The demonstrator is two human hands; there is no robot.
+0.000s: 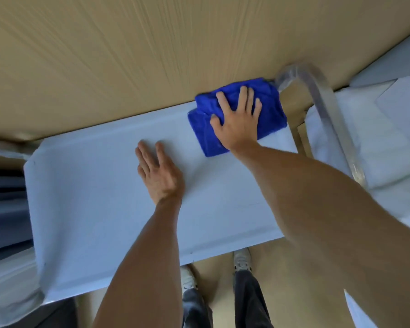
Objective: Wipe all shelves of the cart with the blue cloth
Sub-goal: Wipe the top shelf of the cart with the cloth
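Observation:
The cart's top shelf (88, 197) is a pale grey-white rectangular tray that fills the middle of the head view. A folded blue cloth (273, 114) lies on its far right corner. My right hand (238, 120) presses flat on the cloth with fingers spread, pinning it to the shelf. My left hand (159, 171) rests flat on the bare shelf surface near the middle, fingers together, holding nothing. The lower shelves are hidden under the top one.
The cart's metal handle (322, 107), wrapped in clear film, curves up at the right end. A tan wall or board (128, 55) runs just behind the shelf. White surfaces (388, 143) lie to the right. My feet (240, 259) stand on tan floor below.

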